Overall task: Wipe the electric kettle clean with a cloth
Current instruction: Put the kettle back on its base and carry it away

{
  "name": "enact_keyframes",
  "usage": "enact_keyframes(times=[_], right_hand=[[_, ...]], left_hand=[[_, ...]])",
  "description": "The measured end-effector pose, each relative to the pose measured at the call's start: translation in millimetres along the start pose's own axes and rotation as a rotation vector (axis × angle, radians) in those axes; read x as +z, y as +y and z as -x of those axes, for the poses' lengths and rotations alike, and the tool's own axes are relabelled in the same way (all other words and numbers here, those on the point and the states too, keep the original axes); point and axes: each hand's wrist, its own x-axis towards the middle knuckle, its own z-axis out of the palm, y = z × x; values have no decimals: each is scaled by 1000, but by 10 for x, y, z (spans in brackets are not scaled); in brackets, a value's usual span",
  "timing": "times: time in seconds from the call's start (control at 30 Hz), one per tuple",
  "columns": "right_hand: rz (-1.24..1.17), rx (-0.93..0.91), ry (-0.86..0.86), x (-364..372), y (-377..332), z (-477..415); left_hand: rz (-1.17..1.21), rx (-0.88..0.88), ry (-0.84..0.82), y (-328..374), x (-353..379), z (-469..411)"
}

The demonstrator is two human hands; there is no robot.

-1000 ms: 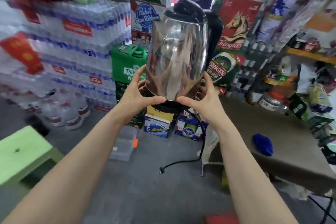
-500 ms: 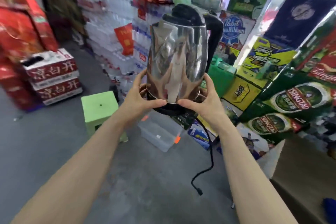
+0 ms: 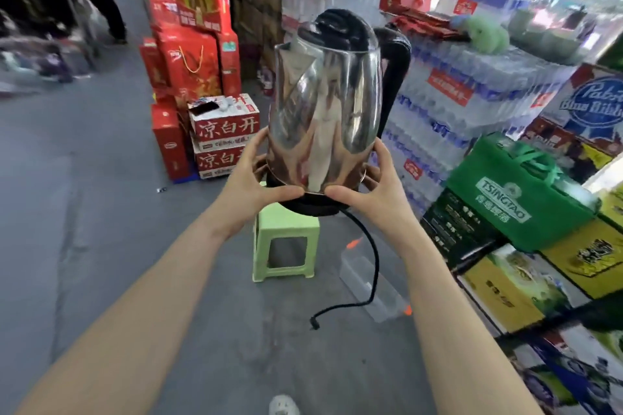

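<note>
A shiny steel electric kettle (image 3: 325,111) with a black lid and black handle is held upright in mid air in front of me. My left hand (image 3: 251,180) grips its lower left side and black base. My right hand (image 3: 374,189) grips the lower right side. A black power cord (image 3: 372,266) hangs from the base, its plug end dangling above the floor. No cloth is in view.
A light green plastic stool (image 3: 285,239) stands on the grey floor below the kettle. Red gift boxes (image 3: 192,44) are stacked at the left back. Shrink-wrapped water bottles (image 3: 472,104) and beer cartons (image 3: 515,205) fill the right. A clear plastic box (image 3: 367,283) lies on the floor.
My view has swung to the left while both hands keep the kettle raised. The brown table and blue cloth seen earlier have left the view; the red boxes and stool now show.
</note>
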Motion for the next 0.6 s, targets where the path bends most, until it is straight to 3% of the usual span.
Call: enact_keyframes(times=[0.3, 0.6], right_hand=[[-58, -103, -161, 1064, -209, -1591], [-48, -139, -219, 1839, -434, -2958]], left_hand=[[-40, 2, 185, -304, -1219, -994], [-36, -22, 237, -553, -2228, -2115]])
